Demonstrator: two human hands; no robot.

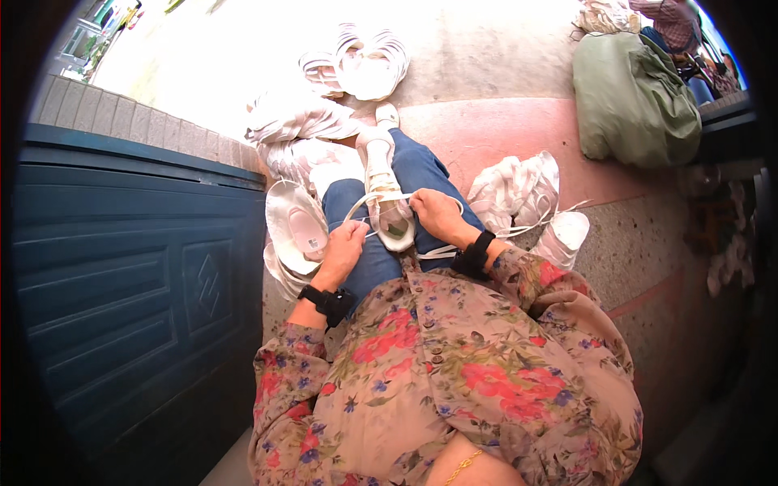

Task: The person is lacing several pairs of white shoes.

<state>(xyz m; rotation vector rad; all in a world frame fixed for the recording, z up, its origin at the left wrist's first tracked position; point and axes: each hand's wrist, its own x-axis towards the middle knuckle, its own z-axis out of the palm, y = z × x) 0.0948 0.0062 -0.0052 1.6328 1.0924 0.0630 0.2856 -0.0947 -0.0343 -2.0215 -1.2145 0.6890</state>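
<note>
A pale pink and white lace-up shoe upper (378,166) lies along my lap between my thighs, its opening toward my body. Across its upper part loops a white shoelace (375,197). My left hand (344,249) is closed in a pinch at the shoe's left side, with the lace at its fingertips and a thin strand reaching toward the shoe. On the other side, my right hand (438,215) is closed on the lace beside the eyelets. The exact lace ends are too small to make out.
A blue panelled door (138,275) stands close on my left. White shoe uppers (296,227) lie against my left leg, with bundled ones (304,117) beyond. More uppers (519,190) with loose laces are on the floor at right. A green sack (632,101) and another person (677,28) are farther right.
</note>
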